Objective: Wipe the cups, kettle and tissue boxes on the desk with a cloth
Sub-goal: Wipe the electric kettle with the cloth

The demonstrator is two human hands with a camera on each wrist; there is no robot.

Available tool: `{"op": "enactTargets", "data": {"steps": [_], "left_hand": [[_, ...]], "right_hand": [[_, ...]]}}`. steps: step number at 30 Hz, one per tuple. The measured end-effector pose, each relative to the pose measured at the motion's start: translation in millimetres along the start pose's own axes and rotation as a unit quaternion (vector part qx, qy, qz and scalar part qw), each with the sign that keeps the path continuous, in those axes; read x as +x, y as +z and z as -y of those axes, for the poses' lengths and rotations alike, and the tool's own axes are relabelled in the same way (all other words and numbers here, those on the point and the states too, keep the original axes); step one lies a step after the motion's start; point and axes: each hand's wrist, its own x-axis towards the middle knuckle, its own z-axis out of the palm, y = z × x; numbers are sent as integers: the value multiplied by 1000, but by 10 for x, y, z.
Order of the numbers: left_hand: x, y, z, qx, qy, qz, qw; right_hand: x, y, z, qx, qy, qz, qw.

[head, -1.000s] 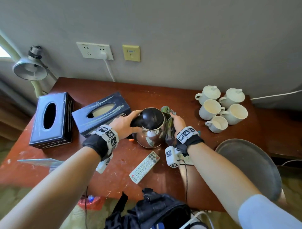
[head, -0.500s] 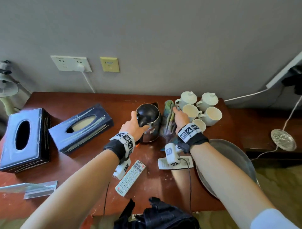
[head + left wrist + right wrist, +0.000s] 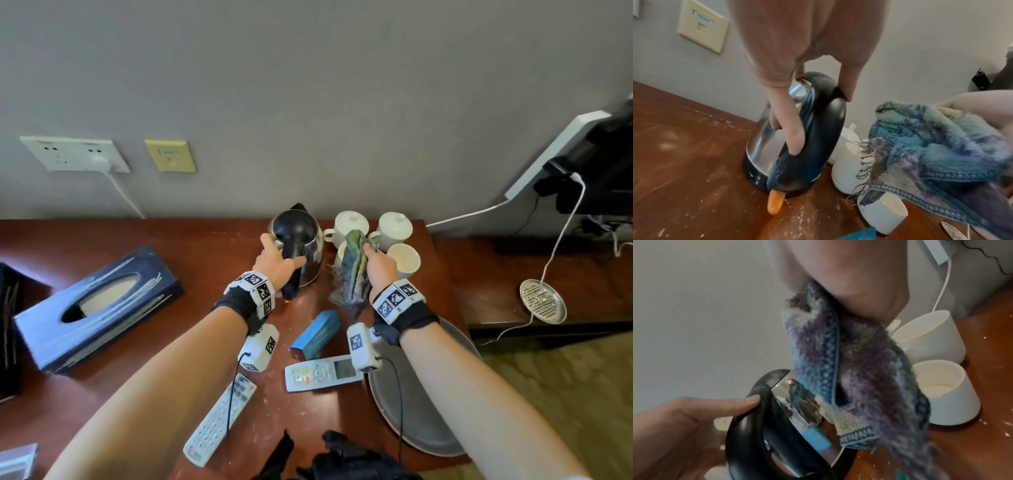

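Left hand (image 3: pixel 278 262) grips the steel kettle with black handle (image 3: pixel 301 246) standing on the tabletop (image 3: pixel 144 342), right hand (image 3: pixel 378 267) clutches the blue-purple fringed cloth (image 3: pixel 352 274) over the white cups (image 3: pixel 404 260); cups and dark tissue boxes (image 3: pixel 99 305) apparently remain.

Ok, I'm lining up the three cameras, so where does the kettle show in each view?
Head: kettle at centre, near the wall, left of the cups.
Left wrist: centre, fingers through its handle.
Right wrist: bottom, left of centre.
Shared landmark: the cloth, beside it in every view.
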Motion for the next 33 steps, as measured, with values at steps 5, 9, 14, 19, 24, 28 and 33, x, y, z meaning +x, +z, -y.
{"op": "enactTargets", "data": {"steps": [5,9,14,19,24,28,33], "left_hand": [[158,114,-115,-12,-12,-10,1000],[274,133,-177,-9,-10,-9,1000],[360,126,-187,-16,-7,-10,1000],[308,104,-63,40,34,-38,998],[158,-64,185,129,61,-35,989],[-54,-272,360,179,69,-42,981],[-367,-549,615,216,91,-74,969]], "right_hand": [[107,-2,39,20,3,20,1000],[186,49,23,33,14,23,999],[274,82,-6,35,18,27,999],[190,91,-15,9,-8,21,1000],[164,90,-187,-36,-52,22,998],[-250,98,-123,-62,-109,9,992],[-508,244,-291,-71,-173,15,982]]}}
